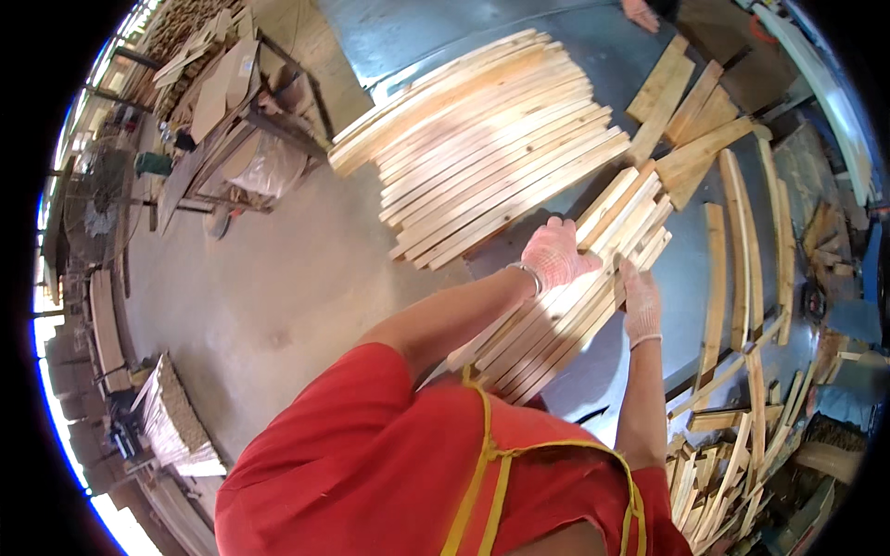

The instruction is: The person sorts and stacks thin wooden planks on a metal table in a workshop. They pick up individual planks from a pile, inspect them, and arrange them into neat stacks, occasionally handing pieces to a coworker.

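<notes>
A bundle of pale wooden strips (pixel 538 347) lies side by side in front of me, running from near my body toward the far right. My left hand (pixel 554 256), in a whitish knit glove, is closed over the left edge of these strips, with its thumb on top. On the opposite edge, my right hand (pixel 642 304), gloved too, grips the outer strip with the fingertips on its upper face; part of the fingers is hidden. Just beyond lies a wider row of similar wooden strips (pixel 491 153), its ends uneven.
Angled boards (pixel 709 153) lie on the blue-grey table (pixel 371 28) at the far right. Long loose strips (pixel 714 278) and a heap of offcuts (pixel 732 482) are to the right. Another person's hand (pixel 640 13) shows at the top. A cluttered rack (pixel 250 120) stands far left.
</notes>
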### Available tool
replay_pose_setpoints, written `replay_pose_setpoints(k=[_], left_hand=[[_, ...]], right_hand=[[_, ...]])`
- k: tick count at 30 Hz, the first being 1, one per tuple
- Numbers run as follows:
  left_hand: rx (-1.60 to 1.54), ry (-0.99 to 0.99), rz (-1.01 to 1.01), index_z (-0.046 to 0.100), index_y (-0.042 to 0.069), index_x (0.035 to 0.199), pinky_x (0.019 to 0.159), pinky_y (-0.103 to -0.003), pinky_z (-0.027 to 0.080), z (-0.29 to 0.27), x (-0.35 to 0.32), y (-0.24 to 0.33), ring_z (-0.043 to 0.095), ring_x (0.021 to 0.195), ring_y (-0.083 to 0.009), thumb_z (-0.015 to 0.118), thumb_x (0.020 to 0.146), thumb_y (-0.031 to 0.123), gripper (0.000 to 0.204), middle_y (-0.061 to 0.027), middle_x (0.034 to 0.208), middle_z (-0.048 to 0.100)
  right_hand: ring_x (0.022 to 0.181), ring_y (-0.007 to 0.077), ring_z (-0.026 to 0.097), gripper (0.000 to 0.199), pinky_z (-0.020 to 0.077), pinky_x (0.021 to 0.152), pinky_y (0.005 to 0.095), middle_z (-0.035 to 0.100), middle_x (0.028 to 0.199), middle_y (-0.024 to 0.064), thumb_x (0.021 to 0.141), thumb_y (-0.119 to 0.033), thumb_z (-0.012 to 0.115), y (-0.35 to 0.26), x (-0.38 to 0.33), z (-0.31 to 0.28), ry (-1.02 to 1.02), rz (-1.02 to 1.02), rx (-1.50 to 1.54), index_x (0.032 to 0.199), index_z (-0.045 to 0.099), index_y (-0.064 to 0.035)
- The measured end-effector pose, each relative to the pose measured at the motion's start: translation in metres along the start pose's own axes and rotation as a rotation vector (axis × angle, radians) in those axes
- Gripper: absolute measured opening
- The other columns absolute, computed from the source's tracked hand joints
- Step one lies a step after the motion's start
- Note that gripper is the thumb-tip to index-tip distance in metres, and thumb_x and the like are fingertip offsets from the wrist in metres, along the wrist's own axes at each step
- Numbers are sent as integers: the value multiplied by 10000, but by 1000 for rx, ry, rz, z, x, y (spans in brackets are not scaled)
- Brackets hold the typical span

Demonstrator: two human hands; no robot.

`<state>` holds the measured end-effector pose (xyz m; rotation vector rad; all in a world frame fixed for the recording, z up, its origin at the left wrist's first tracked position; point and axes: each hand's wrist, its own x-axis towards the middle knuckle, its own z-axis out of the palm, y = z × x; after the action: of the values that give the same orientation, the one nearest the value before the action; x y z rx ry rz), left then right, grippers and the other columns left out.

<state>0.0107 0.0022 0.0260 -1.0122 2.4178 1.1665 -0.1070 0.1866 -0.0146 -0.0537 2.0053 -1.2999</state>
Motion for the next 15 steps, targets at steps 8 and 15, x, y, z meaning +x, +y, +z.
replay_pose_setpoints(k=[8, 15], left_hand=[[-286, 572, 852, 492, 23, 1477, 1008, -519, 546, -138, -111, 120, 621, 1208, -442, 852, 789, 482, 901, -250, 1319, 571], [-346, 528, 1105, 415, 57, 1575, 1063, -487, 531, -147, -117, 54, 580, 1323, -446, 841, 844, 366, 900, -244, 1486, 559]], right_hand=[[1401, 297, 502, 864, 382, 1201, 436, 546, 1533, 179, 992, -437, 758, -191, -176, -46, 452, -801, 264, 1629, 396, 22], [1328, 227, 556, 640, 454, 1145, 375, 567, 1495, 119, 1026, -242, 750, -151, -212, -48, 487, -721, -274, 1552, 470, -9]])
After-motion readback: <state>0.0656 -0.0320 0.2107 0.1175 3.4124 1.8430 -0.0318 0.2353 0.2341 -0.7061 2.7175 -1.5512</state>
